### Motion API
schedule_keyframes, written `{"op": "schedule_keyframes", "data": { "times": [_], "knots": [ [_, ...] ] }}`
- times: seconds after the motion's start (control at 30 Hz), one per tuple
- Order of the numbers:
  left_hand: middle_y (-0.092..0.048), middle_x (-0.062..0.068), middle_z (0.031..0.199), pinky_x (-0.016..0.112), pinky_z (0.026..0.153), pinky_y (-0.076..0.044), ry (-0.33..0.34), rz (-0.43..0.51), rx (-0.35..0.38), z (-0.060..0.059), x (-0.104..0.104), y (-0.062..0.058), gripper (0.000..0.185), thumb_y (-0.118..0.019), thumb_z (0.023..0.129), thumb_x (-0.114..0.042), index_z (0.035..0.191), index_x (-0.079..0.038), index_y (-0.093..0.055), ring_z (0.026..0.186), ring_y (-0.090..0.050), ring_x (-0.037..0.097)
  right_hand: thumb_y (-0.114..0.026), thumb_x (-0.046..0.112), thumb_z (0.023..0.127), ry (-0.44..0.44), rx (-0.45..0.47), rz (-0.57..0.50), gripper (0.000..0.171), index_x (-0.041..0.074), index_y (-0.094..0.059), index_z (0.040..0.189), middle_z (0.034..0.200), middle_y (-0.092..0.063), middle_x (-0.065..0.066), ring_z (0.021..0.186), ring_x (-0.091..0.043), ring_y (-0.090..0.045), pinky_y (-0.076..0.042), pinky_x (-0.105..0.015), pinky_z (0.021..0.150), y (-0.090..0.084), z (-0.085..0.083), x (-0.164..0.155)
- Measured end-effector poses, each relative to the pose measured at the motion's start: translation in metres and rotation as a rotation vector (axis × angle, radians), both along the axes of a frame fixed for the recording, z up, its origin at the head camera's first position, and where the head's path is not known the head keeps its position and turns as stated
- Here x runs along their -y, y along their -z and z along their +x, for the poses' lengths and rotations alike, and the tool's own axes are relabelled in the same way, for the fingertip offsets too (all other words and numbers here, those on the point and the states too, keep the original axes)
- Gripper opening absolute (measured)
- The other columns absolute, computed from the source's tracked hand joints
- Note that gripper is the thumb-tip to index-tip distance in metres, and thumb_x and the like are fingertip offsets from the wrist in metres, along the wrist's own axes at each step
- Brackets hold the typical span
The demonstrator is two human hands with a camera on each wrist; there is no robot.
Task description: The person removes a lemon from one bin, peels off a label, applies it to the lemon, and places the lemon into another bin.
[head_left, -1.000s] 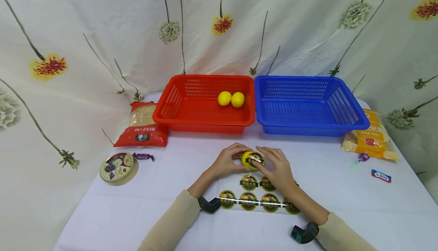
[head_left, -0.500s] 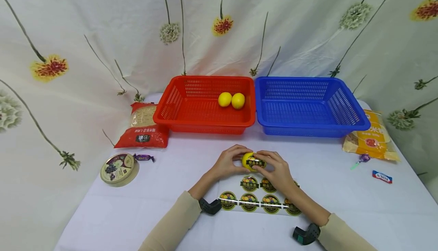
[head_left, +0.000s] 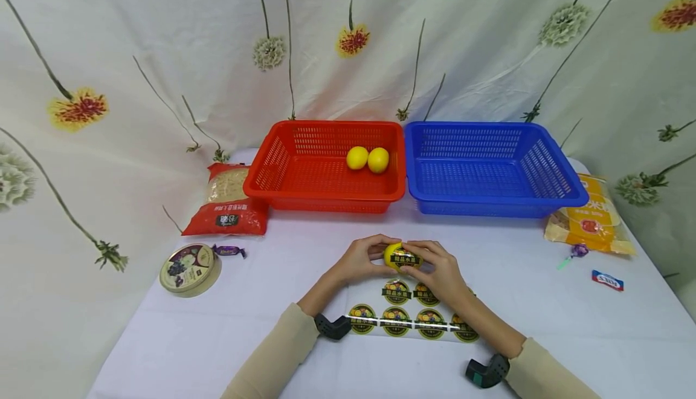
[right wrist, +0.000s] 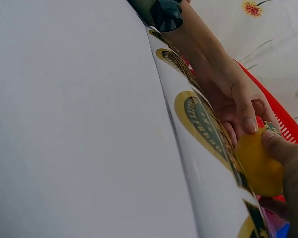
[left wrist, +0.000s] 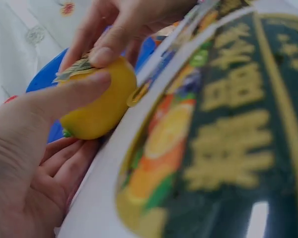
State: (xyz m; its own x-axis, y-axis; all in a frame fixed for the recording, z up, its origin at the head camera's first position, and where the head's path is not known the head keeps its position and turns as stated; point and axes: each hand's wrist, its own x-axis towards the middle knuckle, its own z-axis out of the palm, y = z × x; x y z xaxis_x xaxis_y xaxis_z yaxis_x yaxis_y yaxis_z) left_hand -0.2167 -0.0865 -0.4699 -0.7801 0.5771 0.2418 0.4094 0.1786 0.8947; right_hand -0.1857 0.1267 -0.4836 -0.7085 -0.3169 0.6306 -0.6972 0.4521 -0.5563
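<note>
A yellow lemon (head_left: 399, 256) with a dark round sticker on its top is held just above the table between both hands. My left hand (head_left: 361, 258) grips it from the left, thumb on top (left wrist: 74, 96). My right hand (head_left: 437, 268) pinches it from the right, fingertips on the sticker (left wrist: 107, 54). In the right wrist view the lemon (right wrist: 258, 166) sits between both hands. A sheet of round stickers (head_left: 413, 311) lies flat under the hands. Two more lemons (head_left: 368, 159) rest in the red basket (head_left: 283, 184). The blue basket (head_left: 549, 196) beside it holds nothing.
A red noodle packet (head_left: 228, 202) lies left of the red basket, a round tin (head_left: 187, 268) and a purple candy (head_left: 229, 251) nearer the left edge. An orange snack bag (head_left: 592, 220), a lollipop (head_left: 573, 251) and a small wrapped sweet (head_left: 606, 279) lie at right. A floral curtain hangs behind.
The right hand's fingers have shifted slightly over the sticker on the lemon, pressing it down. The lemon and the left hand stay nearly where they were.
</note>
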Motion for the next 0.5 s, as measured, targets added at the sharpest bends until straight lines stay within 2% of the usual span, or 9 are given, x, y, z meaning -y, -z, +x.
{"op": "schedule_keyframes", "data": {
  "times": [0.1,0.2,0.43,0.5],
  "knots": [
    [-0.058,0.006,0.120,0.027,0.088,-0.047,-0.003,0.027,0.117,-0.006,0.001,0.009,0.049,-0.076,0.076,-0.010,0.122,-0.009,-0.059,0.108,-0.058,0.016,-0.080,0.017,0.071,-0.010,-0.012,0.009,0.048,0.005,-0.065,0.115,0.113,-0.061,-0.005,0.104,-0.021,-0.054,-0.047,-0.022,0.085,-0.001,0.000,0.000],
    [-0.060,0.006,0.118,0.028,0.087,-0.049,-0.014,0.057,0.176,-0.009,0.001,0.011,0.041,-0.072,0.081,-0.016,0.120,-0.009,-0.061,0.105,-0.059,0.016,-0.080,0.016,0.070,-0.018,-0.024,0.013,0.049,0.005,-0.065,0.115,0.113,-0.061,-0.006,0.103,-0.021,-0.054,-0.047,-0.021,0.085,-0.001,0.000,-0.001],
    [-0.061,0.013,0.116,0.028,0.085,-0.050,-0.034,0.060,0.197,-0.009,-0.001,0.008,0.036,-0.068,0.084,-0.011,0.118,-0.003,-0.061,0.103,-0.060,0.021,-0.081,0.014,0.069,-0.037,-0.033,0.010,0.051,0.005,-0.064,0.117,0.114,-0.061,-0.007,0.103,-0.021,-0.054,-0.045,-0.019,0.086,0.002,-0.001,-0.001],
    [-0.060,0.015,0.116,0.028,0.084,-0.050,-0.031,0.058,0.198,-0.005,-0.001,0.000,0.036,-0.068,0.084,-0.009,0.118,0.000,-0.060,0.103,-0.061,0.022,-0.081,0.014,0.069,-0.037,-0.028,0.007,0.052,0.005,-0.064,0.117,0.114,-0.061,-0.006,0.102,-0.021,-0.054,-0.045,-0.019,0.086,0.002,-0.001,-0.001]
  ]
}}
